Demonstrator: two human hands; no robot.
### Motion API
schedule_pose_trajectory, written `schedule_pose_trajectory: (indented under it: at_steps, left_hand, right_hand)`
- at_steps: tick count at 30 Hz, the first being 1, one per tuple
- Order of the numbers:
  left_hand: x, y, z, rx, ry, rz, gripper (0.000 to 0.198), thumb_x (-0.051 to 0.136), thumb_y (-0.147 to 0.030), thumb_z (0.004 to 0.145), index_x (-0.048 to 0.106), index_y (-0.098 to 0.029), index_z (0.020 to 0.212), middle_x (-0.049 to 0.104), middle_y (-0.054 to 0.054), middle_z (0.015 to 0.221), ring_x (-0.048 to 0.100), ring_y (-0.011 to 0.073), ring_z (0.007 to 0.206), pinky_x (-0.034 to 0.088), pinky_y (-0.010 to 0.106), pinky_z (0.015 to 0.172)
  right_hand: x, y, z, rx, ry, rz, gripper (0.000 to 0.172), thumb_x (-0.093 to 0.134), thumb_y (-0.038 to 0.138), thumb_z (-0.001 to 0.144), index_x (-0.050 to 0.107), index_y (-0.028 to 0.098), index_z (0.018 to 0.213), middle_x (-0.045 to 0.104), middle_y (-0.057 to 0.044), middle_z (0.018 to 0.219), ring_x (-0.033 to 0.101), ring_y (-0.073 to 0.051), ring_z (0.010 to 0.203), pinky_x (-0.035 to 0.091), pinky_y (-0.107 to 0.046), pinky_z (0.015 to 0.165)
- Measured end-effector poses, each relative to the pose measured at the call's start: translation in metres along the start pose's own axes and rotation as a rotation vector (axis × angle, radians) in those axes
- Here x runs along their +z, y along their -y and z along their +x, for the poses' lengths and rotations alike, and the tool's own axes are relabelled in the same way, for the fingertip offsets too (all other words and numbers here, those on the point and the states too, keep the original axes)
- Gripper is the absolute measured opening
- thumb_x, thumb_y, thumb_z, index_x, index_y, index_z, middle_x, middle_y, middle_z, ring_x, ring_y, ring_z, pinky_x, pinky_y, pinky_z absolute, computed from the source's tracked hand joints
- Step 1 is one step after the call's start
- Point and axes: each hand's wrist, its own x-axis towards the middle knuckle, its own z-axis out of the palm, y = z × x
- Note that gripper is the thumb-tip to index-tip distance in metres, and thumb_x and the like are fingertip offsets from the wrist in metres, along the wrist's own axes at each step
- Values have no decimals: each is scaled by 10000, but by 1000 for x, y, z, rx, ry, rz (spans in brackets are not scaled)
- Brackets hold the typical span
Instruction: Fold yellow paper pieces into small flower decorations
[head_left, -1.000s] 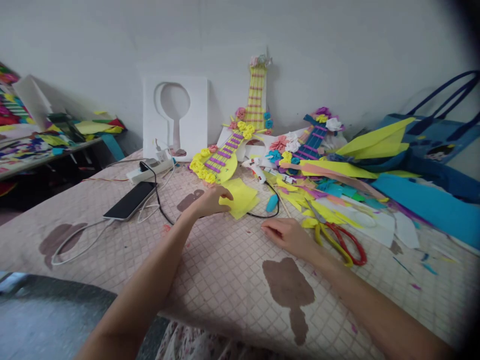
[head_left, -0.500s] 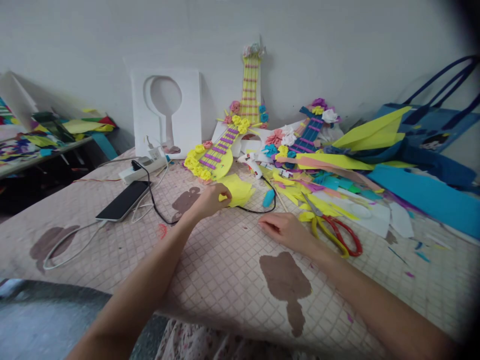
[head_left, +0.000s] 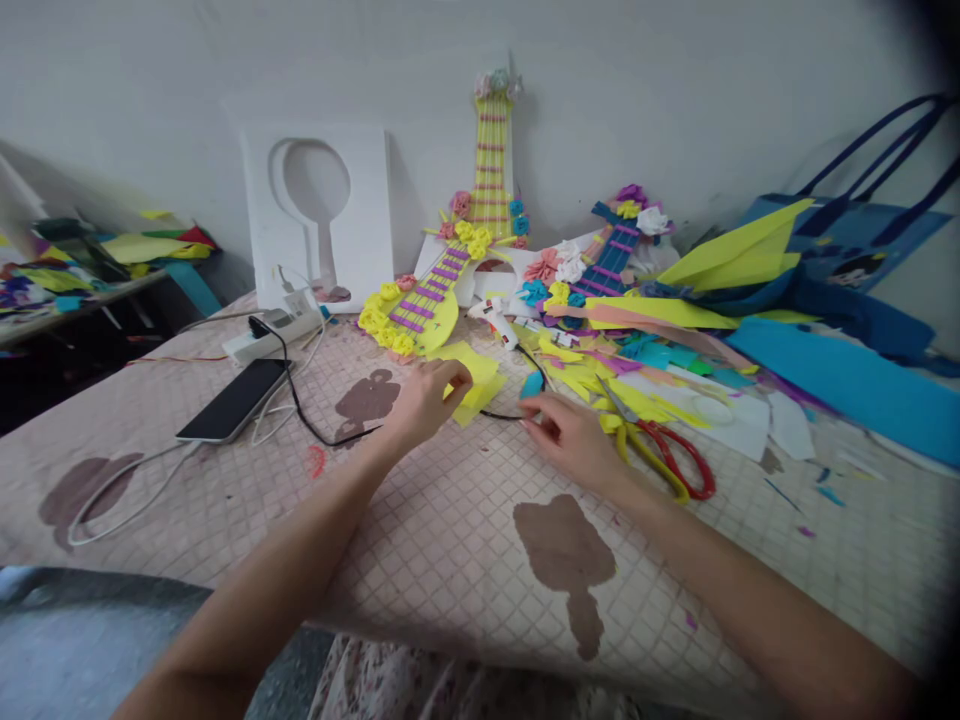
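Observation:
My left hand (head_left: 429,402) is curled over the near left edge of some yellow crepe paper sheets (head_left: 480,372), its thumb and fingers pressed together; whether a sheet is between them is hidden. To its right, my right hand (head_left: 568,436) hovers low over the table with thumb and fingertips pinched; anything in them is too small to make out. Just beyond it lie a turquoise piece (head_left: 532,384) and a black cord. Behind these rests a white hot glue gun (head_left: 495,322). Red-and-yellow-handled scissors (head_left: 675,455) lie beside my right wrist.
Flower-trimmed paper guitars (head_left: 427,305) lean at the back near a white board with a cut-out (head_left: 259,220). At left are a phone (head_left: 234,402), a power strip (head_left: 274,335) and cables. Paper scraps and a blue bag (head_left: 862,240) fill the right.
My right hand has lifted slightly forward, its fingers now curled into a pinch beside the turquoise piece. My left hand has shifted a little over the yellow paper. The view has shifted slightly.

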Motion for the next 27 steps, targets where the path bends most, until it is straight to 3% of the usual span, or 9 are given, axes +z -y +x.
schedule_pose_trajectory:
  at_steps: [4,8,12,14,21,27]
  left_hand:
    - [13,-27,-7,176,96,26,104,499,-198,892,575,-171,827,651,31,782,583,155,769,411,307,767]
    - [20,-42,-14,230,249,-58,50,532,-226,885,554,-182,888,656,21,863,594,155,840,401,310,827]
    - [14,-42,-16,167,366,-81,336,704,-274,740,530,-191,1016,626,51,1038,557,213,990,403,333,844]
    - [12,-40,-16,159,410,-70,388,721,-243,704,529,-194,1038,604,59,1066,535,228,1016,399,341,851]
    - [15,-41,-20,243,526,-119,387,729,-271,683,556,-198,1022,562,60,1084,503,232,1040,374,349,872]
    - [16,-38,-20,294,538,-163,165,577,-79,727,597,-173,862,597,52,978,533,194,984,368,329,883]
  right_hand:
    - [1,6,1,22,-35,17,313,589,187,809,511,202,1112,524,-91,1124,456,-82,527,464,-287,604]
    - [-1,3,1,-34,133,-13,113,525,95,810,519,198,856,536,-44,957,491,-107,616,419,-263,614]
    - [-7,-6,-7,-89,265,9,134,500,68,821,497,199,797,531,-19,842,517,-129,704,392,-245,620]
    - [-12,-8,-11,-101,316,27,123,508,79,828,497,197,792,530,-16,823,517,-134,724,391,-245,629]
    - [-25,-4,-18,-57,421,102,104,528,89,814,515,190,794,559,-8,817,514,-122,699,402,-248,643]
    - [-33,-9,-17,-3,523,202,109,544,81,781,536,191,783,557,14,763,509,-116,671,399,-233,608]
